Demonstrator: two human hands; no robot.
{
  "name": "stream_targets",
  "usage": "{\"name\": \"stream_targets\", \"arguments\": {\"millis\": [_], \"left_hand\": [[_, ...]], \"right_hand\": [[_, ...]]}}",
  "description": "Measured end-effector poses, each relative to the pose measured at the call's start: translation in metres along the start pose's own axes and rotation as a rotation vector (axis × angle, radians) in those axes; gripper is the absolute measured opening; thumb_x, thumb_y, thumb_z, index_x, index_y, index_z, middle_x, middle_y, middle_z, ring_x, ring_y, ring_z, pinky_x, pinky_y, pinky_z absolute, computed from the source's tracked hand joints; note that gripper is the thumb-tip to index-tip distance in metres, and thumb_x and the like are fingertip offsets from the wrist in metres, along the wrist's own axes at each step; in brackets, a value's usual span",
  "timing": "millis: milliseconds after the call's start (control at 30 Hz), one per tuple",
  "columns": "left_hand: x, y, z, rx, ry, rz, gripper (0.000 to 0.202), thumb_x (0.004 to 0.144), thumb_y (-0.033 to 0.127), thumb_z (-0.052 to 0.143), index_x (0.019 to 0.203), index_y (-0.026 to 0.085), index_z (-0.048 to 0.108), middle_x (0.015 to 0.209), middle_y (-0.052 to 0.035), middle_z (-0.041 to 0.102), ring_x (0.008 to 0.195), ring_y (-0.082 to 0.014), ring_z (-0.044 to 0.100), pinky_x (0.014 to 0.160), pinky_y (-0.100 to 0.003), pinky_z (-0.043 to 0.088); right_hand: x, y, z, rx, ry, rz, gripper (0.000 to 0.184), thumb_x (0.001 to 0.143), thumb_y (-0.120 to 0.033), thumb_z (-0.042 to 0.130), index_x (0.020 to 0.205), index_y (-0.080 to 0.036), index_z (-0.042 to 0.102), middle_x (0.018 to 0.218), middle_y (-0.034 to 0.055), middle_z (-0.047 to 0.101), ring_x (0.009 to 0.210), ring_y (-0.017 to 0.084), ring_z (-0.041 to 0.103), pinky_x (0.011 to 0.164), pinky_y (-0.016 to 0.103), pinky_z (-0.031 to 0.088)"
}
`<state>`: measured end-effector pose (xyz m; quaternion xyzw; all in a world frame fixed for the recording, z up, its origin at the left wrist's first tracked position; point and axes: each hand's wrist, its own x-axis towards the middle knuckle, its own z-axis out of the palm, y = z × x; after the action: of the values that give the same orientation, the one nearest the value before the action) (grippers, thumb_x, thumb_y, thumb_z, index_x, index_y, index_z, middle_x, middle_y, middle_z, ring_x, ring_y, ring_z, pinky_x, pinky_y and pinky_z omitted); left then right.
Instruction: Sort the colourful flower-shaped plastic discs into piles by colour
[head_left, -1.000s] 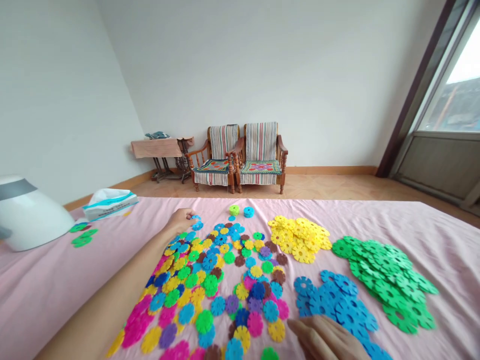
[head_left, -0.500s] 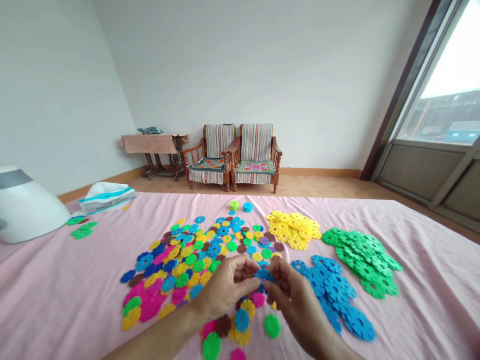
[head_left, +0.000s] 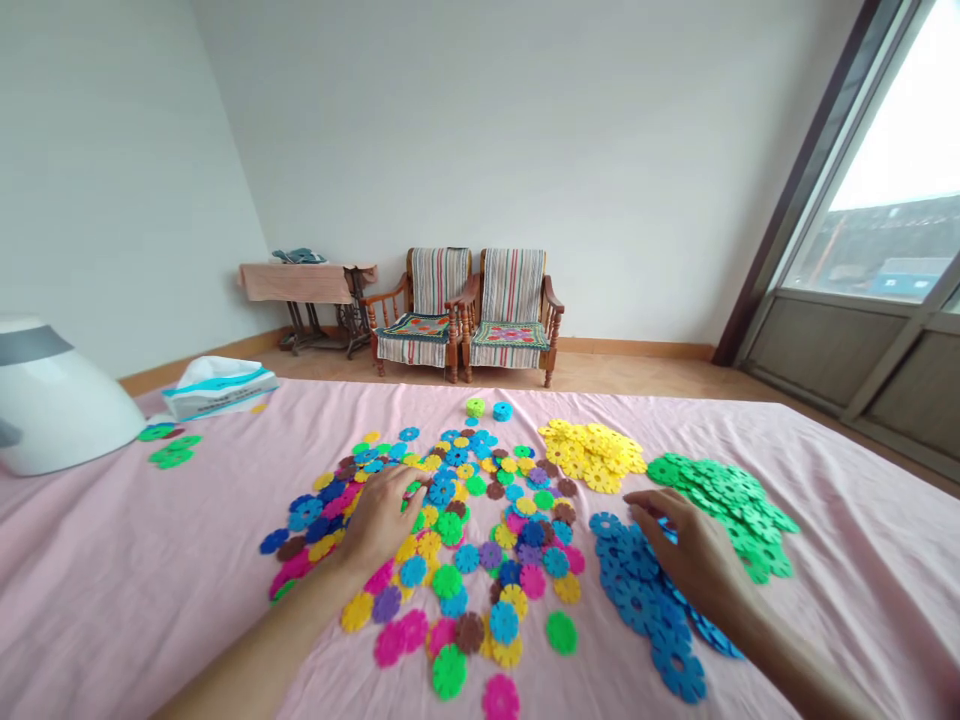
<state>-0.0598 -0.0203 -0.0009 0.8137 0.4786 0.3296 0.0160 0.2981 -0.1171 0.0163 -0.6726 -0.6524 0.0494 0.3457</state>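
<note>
My left hand point(head_left: 384, 516) lies palm down on the mixed pile of coloured snowflake discs point(head_left: 465, 540), fingers spread over the blue and yellow pieces. My right hand point(head_left: 686, 555) rests over the blue disc pile point(head_left: 637, 600), fingers loosely curled and pointing left, with nothing visible in them. Sorted piles of yellow discs point(head_left: 592, 455) and green discs point(head_left: 724, 500) lie beyond and to the right. All of it sits on a pink cloth point(head_left: 135, 560).
A white rounded appliance point(head_left: 52, 405) and a tissue pack point(head_left: 217, 387) stand at the far left, with a few green discs point(head_left: 171, 450) beside them. A small green stack point(head_left: 475, 407) and a blue stack point(head_left: 502, 411) sit at the far edge. Two wooden chairs point(head_left: 469, 315) stand against the wall.
Half a second ago both hands met at the centre pinching a blue disc. Now they have parted: the left went onto the mixed pile, the right over the blue pile.
</note>
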Motion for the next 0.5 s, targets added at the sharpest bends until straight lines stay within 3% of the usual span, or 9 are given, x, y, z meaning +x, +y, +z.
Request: {"name": "stream_targets", "arguments": {"millis": [167, 300, 500], "left_hand": [[-0.002, -0.003, 0.001, 0.078, -0.032, 0.007, 0.024, 0.082, 0.019, 0.048, 0.099, 0.021, 0.065, 0.098, -0.0055, 0.066, 0.095, -0.0224, 0.057, 0.086, -0.038, 0.043], [-0.006, -0.005, 0.001, 0.071, -0.058, 0.007, 0.023, 0.081, 0.017, 0.050, 0.097, 0.020, 0.066, 0.098, -0.0059, 0.065, 0.095, -0.0218, 0.056, 0.087, -0.037, 0.043], [-0.006, -0.003, -0.002, 0.044, -0.099, 0.014, 0.024, 0.080, 0.012, 0.050, 0.095, 0.021, 0.066, 0.097, -0.0052, 0.065, 0.095, -0.0214, 0.056, 0.086, -0.035, 0.042]], "right_hand": [[0.013, -0.069, 0.038, 0.108, -0.215, -0.215, 0.021, 0.084, -0.024, 0.042, 0.086, -0.018, 0.063, 0.080, 0.0045, 0.062, 0.074, 0.017, 0.058, 0.067, 0.028, 0.043], [0.031, -0.107, 0.081, 0.073, -0.325, -0.316, 0.020, 0.080, -0.019, 0.051, 0.095, -0.017, 0.063, 0.092, 0.0073, 0.061, 0.087, 0.018, 0.057, 0.076, 0.028, 0.042], [0.057, -0.145, 0.133, -0.029, -0.336, -0.410, 0.029, 0.077, -0.029, 0.059, 0.103, -0.015, 0.062, 0.101, 0.0118, 0.059, 0.099, 0.023, 0.052, 0.085, 0.031, 0.038]]}}
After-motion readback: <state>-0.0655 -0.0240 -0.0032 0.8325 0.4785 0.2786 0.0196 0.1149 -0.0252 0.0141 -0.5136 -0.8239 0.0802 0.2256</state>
